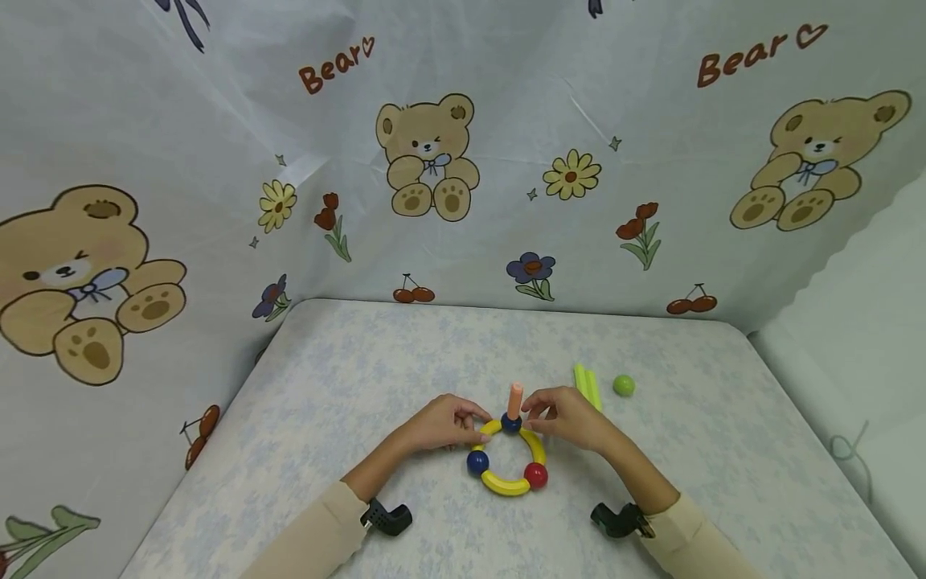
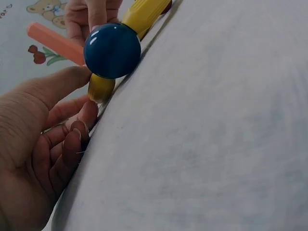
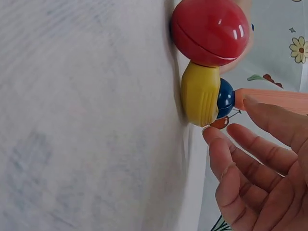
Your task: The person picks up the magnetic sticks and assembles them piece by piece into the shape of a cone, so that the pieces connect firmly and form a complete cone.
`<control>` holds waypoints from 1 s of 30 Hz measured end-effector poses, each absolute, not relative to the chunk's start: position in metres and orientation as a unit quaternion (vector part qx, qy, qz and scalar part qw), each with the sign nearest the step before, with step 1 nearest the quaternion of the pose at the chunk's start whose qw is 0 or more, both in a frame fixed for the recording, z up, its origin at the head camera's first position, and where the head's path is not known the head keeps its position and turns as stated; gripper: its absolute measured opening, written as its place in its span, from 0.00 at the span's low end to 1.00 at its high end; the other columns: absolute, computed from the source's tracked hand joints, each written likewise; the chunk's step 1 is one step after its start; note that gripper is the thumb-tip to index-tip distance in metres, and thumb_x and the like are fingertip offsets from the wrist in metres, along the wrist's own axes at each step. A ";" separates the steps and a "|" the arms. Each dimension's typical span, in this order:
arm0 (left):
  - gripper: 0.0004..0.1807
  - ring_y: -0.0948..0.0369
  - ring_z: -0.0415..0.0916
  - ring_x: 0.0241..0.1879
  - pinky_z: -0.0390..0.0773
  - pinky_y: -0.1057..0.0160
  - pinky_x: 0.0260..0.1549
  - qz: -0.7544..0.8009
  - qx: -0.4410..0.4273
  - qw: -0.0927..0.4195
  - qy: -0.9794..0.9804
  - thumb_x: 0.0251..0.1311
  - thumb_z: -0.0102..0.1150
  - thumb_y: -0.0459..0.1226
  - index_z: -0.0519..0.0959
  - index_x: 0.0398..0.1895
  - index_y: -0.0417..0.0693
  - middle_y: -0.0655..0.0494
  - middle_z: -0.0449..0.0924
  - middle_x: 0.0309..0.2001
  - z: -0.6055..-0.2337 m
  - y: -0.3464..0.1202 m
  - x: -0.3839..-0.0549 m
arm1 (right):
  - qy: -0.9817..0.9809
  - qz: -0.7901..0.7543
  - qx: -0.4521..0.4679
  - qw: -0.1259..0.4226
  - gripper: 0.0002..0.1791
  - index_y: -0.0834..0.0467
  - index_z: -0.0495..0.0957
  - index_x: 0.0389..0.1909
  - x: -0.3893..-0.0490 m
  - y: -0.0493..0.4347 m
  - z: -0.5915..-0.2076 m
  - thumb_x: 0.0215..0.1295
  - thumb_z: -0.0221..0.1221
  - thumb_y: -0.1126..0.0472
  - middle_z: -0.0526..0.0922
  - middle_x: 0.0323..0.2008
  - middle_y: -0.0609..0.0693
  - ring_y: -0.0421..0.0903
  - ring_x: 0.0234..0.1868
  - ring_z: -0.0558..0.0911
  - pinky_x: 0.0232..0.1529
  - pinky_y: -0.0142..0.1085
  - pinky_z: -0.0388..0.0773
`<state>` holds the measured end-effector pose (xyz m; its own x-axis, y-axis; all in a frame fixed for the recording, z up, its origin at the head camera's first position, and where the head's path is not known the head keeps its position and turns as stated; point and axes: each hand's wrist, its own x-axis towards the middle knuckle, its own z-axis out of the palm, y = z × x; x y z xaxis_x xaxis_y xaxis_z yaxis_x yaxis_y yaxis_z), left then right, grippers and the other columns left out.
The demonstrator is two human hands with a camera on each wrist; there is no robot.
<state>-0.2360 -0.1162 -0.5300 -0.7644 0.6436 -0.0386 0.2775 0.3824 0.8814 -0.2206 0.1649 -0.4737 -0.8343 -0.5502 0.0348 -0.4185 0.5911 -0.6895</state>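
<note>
- Pinching: left hand [image 1: 448, 422], thumb and forefinger either side of the upper-left yellow curve [image 1: 492, 427]; other fingers loosely bent below it.
- Right hand [image 1: 567, 414]: fingers spread a little and bent loosely, gap between thumb and forefinger. Tips right at the top end of the right yellow curve [image 1: 534, 445]; actual contact, can't tell.
- Upper blue ball [image 1: 511, 424]: far side of ring, between the two sets of fingertips.
- Peach stick [image 1: 515, 400]: upright on that ball; right thumb just beside it, touch unclear.
- Lower blue ball [image 1: 477, 462]: left side of ring, nearer the wearer than the left fingertips.
- Red ball [image 1: 536, 475]: right side, well below the right fingers, apart from them.
- Lower yellow curve [image 1: 505, 485]: near side, between lower blue and red balls, away from both hands.
- Whole ring sits on the patterned table [image 1: 362, 362].
- Green sticks [image 1: 593, 392], side by side: just beyond right hand. Green ball [image 1: 624, 385]: right of them, apart.
</note>
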 end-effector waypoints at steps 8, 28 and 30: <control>0.16 0.64 0.70 0.13 0.72 0.65 0.13 0.477 0.270 0.172 0.818 0.62 0.71 0.49 0.87 0.50 0.57 0.61 0.84 0.24 -0.533 -0.114 -0.234 | 0.875 -0.371 -0.285 0.126 0.11 0.57 0.86 0.46 -0.227 0.163 -0.478 0.63 0.71 0.61 0.86 0.35 0.48 0.44 0.27 0.79 0.28 0.32 0.78; 0.44 0.70 0.70 0.25 0.72 0.71 0.25 0.364 0.370 0.230 0.823 0.49 0.81 0.49 0.74 0.69 0.43 0.58 0.81 0.32 -0.499 -0.123 -0.227 | 0.868 -0.379 -0.288 0.139 0.06 0.54 0.85 0.40 -0.231 0.162 -0.486 0.64 0.70 0.60 0.84 0.31 0.46 0.39 0.23 0.79 0.24 0.32 0.78; 0.42 0.70 0.71 0.24 0.72 0.71 0.25 0.371 0.359 0.230 0.825 0.50 0.80 0.48 0.75 0.68 0.43 0.60 0.81 0.30 -0.500 -0.124 -0.228 | 0.869 -0.380 -0.286 0.138 0.06 0.54 0.85 0.41 -0.231 0.163 -0.486 0.64 0.70 0.60 0.84 0.32 0.47 0.41 0.24 0.80 0.25 0.33 0.79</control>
